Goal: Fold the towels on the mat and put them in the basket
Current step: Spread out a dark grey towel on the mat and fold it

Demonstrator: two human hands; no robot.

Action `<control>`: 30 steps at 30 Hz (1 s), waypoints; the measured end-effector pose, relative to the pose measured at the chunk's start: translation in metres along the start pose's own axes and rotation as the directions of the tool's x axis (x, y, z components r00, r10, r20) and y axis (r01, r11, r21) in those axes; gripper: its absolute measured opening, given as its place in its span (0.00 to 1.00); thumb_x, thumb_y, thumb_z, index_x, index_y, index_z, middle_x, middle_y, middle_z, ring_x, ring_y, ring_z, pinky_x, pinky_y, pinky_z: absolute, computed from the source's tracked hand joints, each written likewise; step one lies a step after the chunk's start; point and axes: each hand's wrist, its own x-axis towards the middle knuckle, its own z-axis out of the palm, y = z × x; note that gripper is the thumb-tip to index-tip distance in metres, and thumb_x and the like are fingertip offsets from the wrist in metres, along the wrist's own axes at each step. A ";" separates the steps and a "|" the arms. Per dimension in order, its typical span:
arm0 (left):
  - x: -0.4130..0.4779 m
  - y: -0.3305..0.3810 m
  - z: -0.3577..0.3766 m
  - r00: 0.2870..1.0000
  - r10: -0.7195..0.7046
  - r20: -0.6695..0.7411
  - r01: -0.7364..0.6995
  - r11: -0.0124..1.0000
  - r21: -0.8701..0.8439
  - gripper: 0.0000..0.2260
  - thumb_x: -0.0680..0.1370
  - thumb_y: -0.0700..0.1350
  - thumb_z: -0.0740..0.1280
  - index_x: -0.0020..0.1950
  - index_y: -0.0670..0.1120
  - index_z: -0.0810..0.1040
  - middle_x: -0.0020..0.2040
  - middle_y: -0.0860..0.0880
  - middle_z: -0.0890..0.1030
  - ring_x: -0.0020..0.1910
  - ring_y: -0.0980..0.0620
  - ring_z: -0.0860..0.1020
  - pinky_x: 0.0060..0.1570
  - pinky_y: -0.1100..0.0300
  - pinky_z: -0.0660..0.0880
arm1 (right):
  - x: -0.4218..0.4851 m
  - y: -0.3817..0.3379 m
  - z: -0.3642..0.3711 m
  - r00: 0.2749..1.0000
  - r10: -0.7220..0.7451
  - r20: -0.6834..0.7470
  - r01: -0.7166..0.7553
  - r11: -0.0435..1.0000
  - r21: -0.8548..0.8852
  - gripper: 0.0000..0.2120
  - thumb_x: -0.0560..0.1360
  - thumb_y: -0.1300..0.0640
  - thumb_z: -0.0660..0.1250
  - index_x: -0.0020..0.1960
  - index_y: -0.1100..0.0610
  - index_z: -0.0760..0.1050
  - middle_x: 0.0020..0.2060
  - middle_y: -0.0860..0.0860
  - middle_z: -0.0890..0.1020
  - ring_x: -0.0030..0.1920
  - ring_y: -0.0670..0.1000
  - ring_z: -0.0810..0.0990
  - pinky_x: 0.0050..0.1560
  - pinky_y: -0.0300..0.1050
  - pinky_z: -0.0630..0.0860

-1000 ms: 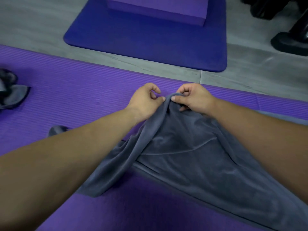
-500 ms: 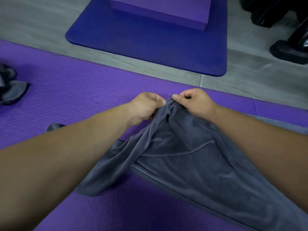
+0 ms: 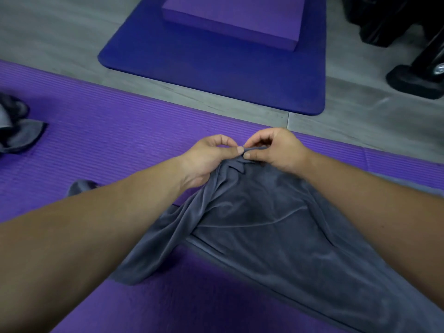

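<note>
The left hand (image 3: 211, 156) and right hand (image 3: 276, 150) have re-pinched the grey towel (image 3: 276, 224) at its far edge. Their fingers (image 3: 260, 135), curled tight half a second ago, now arch up. A small folded corner has appeared at 6 o'clock from the thumbs.

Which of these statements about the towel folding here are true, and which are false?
1. The left hand and the right hand both pinch the grey towel, close together. True.
2. The grey towel is already folded into a neat square. False: it lies loose and creased across the purple mat.
3. A second towel lies bunched on the purple mat at the far left. True.
4. A basket stands right beside the hands. False: no basket is in view.
5. A purple block rests on the blue mat. True.
</note>
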 end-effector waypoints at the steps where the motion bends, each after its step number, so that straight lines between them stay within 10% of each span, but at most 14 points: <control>1: -0.001 -0.001 0.000 1.000 0.002 0.016 -0.002 1.000 -0.014 0.06 0.77 0.35 0.72 0.47 0.45 0.78 0.41 0.42 0.84 0.37 0.48 0.83 0.39 0.57 0.82 | 0.000 0.000 -0.001 1.000 -0.018 -0.010 0.018 0.999 -0.027 0.04 0.72 0.62 0.77 0.46 0.57 0.84 0.37 0.44 0.85 0.37 0.38 0.80 0.43 0.30 0.76; 9: 0.001 -0.005 -0.006 0.989 0.104 -0.103 -0.082 0.976 0.199 0.11 0.74 0.36 0.76 0.54 0.35 0.83 0.47 0.39 0.86 0.43 0.48 0.84 0.49 0.57 0.83 | 0.001 0.000 -0.003 0.999 -0.051 -0.006 0.049 0.984 -0.172 0.07 0.72 0.55 0.78 0.49 0.55 0.85 0.44 0.48 0.86 0.43 0.43 0.81 0.47 0.36 0.78; 14: -0.003 0.003 -0.004 0.994 0.095 -0.050 -0.083 0.975 0.204 0.10 0.80 0.42 0.71 0.53 0.35 0.82 0.42 0.44 0.86 0.38 0.52 0.84 0.39 0.62 0.80 | 0.001 -0.003 0.002 0.999 -0.029 -0.032 0.026 0.996 -0.085 0.03 0.76 0.56 0.74 0.47 0.55 0.85 0.41 0.46 0.85 0.38 0.40 0.81 0.42 0.38 0.80; 19: -0.006 0.010 -0.008 0.999 -0.015 0.028 0.012 0.995 0.101 0.19 0.83 0.48 0.67 0.61 0.31 0.79 0.54 0.36 0.84 0.52 0.41 0.84 0.52 0.53 0.83 | 0.002 -0.008 0.004 0.998 0.036 -0.052 -0.031 0.996 0.087 0.08 0.78 0.55 0.72 0.49 0.60 0.85 0.41 0.51 0.86 0.40 0.42 0.81 0.46 0.36 0.78; 24: -0.007 0.024 -0.022 0.998 -0.052 -0.031 0.060 0.938 0.341 0.07 0.80 0.43 0.71 0.43 0.43 0.81 0.39 0.44 0.84 0.37 0.49 0.82 0.39 0.58 0.80 | 0.004 -0.004 0.009 0.991 0.086 -0.100 -0.077 0.992 0.100 0.06 0.77 0.55 0.73 0.47 0.58 0.85 0.42 0.49 0.87 0.41 0.41 0.82 0.46 0.35 0.79; 30: -0.014 0.035 -0.049 0.994 -0.081 -0.078 0.110 0.846 0.522 0.07 0.79 0.48 0.72 0.45 0.45 0.83 0.43 0.45 0.85 0.42 0.47 0.82 0.51 0.51 0.77 | 0.007 0.007 0.003 0.971 0.120 -0.205 -0.118 0.993 0.025 0.07 0.77 0.51 0.73 0.42 0.51 0.84 0.38 0.41 0.85 0.38 0.36 0.80 0.46 0.35 0.76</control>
